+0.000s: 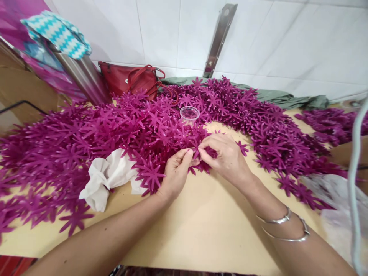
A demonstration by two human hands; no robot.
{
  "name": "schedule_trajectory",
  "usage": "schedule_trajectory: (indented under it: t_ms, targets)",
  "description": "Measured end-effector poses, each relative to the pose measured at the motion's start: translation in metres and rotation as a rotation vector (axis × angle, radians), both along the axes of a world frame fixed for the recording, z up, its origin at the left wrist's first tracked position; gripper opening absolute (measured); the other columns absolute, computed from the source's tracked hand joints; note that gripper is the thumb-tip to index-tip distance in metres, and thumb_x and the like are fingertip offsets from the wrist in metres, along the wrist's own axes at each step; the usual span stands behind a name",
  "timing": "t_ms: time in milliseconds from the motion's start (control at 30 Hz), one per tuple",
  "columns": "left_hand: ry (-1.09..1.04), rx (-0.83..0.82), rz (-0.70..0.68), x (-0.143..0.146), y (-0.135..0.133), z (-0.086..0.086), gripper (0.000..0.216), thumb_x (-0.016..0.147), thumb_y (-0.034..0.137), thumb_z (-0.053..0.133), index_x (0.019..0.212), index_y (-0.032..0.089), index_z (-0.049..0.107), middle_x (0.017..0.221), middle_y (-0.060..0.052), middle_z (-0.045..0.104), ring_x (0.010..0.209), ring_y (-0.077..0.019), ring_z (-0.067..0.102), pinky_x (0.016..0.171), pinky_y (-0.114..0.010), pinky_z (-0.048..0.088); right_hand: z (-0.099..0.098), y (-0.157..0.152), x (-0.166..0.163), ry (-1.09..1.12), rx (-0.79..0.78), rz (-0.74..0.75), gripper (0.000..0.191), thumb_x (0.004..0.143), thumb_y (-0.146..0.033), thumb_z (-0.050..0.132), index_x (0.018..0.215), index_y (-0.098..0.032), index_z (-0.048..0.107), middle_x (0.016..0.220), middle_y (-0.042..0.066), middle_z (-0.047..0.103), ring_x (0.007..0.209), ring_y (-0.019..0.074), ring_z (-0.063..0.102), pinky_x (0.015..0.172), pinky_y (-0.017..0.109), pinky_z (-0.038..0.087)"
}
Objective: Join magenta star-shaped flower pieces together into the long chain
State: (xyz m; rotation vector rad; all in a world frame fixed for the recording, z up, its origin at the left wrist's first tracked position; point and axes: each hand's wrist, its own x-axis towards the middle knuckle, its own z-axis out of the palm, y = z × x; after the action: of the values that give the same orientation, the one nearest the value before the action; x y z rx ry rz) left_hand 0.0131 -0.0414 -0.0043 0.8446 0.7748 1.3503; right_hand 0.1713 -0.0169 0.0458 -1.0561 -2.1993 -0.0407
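Note:
Between my two hands is a small magenta flower-shaped piece [196, 150] with narrow petals. My left hand [177, 171] pinches its left side between thumb and finger. From the right, the thumb and forefinger of my right hand [225, 156] close on the same piece near its middle; whether they also hold something tiny cannot be seen. A large heap of similar magenta flower pieces [115, 126] spreads behind and left of my hands. Just beyond my fingers, a clear round plastic cup [189, 113] stands among them. Crumpled white tissue [110, 174] lies left of my left hand.
More flower pieces [270, 130] curve along the right of the pale yellow tabletop [184, 237]. A red handbag [129, 78] rests at the back by the tiled wall. Clear plastic bags [330, 191] and a pale cable [355, 184] are at right. A steel cylinder [83, 76] stands back left.

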Motion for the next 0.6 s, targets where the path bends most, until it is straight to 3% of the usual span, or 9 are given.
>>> schedule_trajectory:
  t_ms: [133,300,433,600]
  targets:
    - [0.024,-0.015,0.001,0.000,0.000,0.000,0.031,0.080,0.041,0.084,0.098,0.017,0.078,0.085,-0.003,0.078,0.071,-0.0131,0.072,0.065,-0.022,0.058,-0.004,0.002,-0.001,0.002,0.009,0.000,0.016,0.090,-0.012,0.062,0.080,-0.024,0.059,0.081,0.004,0.072,0.075,0.0222,0.061,0.076,0.040,0.044]
    - [-0.018,-0.028,0.023,0.002,0.002,0.000,0.029,0.076,0.040,0.086,0.089,0.017,0.074,0.079,-0.001,0.076,0.065,-0.0116,0.070,0.061,-0.021,0.056,-0.008,0.004,-0.003,0.063,-0.006,-0.002,0.019,0.086,-0.009,0.059,0.077,-0.024,0.053,0.077,0.003,0.065,0.073,0.0215,0.058,0.074,0.038,0.045]
    - [-0.045,-0.021,0.014,0.002,0.003,0.001,0.028,0.077,0.040,0.084,0.085,0.018,0.070,0.072,0.002,0.070,0.064,-0.0113,0.068,0.055,-0.019,0.052,-0.011,0.005,-0.004,0.215,-0.128,-0.001,0.018,0.082,-0.009,0.059,0.077,-0.024,0.053,0.074,0.001,0.061,0.070,0.0195,0.057,0.069,0.035,0.045]
    - [-0.099,-0.037,0.043,0.002,0.003,0.007,0.027,0.076,0.039,0.084,0.081,0.019,0.067,0.075,0.003,0.071,0.065,-0.0109,0.069,0.062,-0.021,0.057,-0.016,0.008,0.000,0.405,-0.309,-0.035,0.013,0.079,-0.012,0.058,0.077,-0.025,0.055,0.072,-0.001,0.060,0.066,0.0172,0.056,0.065,0.032,0.045]
